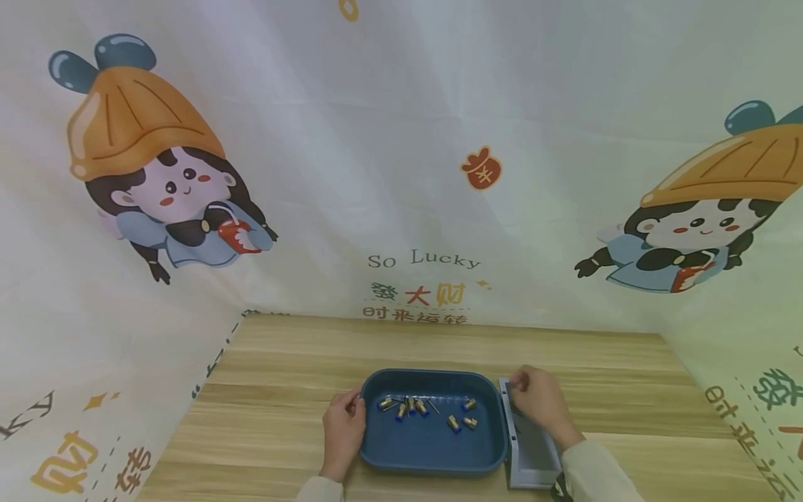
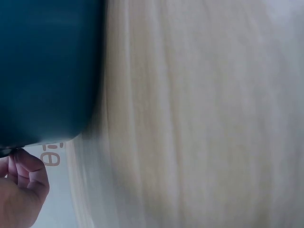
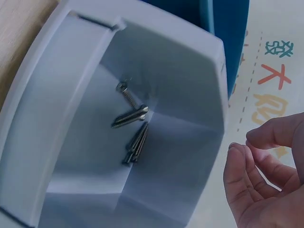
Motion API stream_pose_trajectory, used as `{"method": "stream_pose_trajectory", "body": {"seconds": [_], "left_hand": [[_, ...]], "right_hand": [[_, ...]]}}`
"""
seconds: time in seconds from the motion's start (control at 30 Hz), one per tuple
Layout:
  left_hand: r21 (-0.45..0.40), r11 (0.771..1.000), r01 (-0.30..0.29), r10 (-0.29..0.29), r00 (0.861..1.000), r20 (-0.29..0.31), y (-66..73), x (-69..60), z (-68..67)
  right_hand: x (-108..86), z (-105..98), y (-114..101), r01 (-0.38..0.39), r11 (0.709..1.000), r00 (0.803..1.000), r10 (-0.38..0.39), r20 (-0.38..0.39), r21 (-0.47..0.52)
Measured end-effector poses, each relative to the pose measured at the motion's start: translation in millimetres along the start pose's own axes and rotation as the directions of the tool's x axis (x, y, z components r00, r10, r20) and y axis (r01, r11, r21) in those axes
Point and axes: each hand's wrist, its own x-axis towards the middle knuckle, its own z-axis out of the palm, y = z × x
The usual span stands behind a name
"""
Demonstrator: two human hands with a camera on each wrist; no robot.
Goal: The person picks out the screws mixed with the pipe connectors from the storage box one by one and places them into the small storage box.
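“So Lucky” (image 1: 419, 260) is printed on white cloth (image 1: 370, 153). On the wood-grain table (image 1: 276, 390), a blue rectangular plastic tray (image 1: 433, 452) is gripped by the left hand (image 1: 343, 427); the right hand (image 1: 541, 399), fingers curled, is held at a grey plastic bin (image 1: 536, 457).

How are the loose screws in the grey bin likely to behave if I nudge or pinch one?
The screws look like bare metal, so probably stiff and perhaps slippery in a pinch. Their round shanks suggest rolling, though the wider heads may make them swing in an arc. Because several lie bunched together in the grey bin, nudging one might shift its neighbours.
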Motion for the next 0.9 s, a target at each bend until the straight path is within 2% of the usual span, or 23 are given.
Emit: {"method": "stream_pose_trajectory", "body": {"seconds": [0.13, 0.37, 0.67, 0.9], "left_hand": [[-0.002, 1.0, 0.01, -0.01, 1.0, 0.004, 0.2, -0.2, 0.1], [-0.009, 1.0, -0.013, 0.013, 1.0, -0.002, 1.9, -1.7, -0.1], [-0.006, 1.0, -0.016, 0.016, 1.0, -0.006, 3.5, -3.4, -1.0], [-0.014, 1.0, -0.022, 0.021, 1.0, -0.018, 1.8, -2.5, -0.8]], "right_hand": [[1.4, 4, -5, -0.002, 1.0, 1.0, 0.002, 0.002, 0.021], [3.0, 15, -13, 0.03, 0.996, 1.0, -0.03, 0.004, 0.086], [1.4, 30, -20, 0.016, 0.994, 1.0, -0.017, 0.01, 0.106], [-3.0, 43, -22, 0.047, 0.994, 0.999, -0.047, -0.001, 0.1]]}}
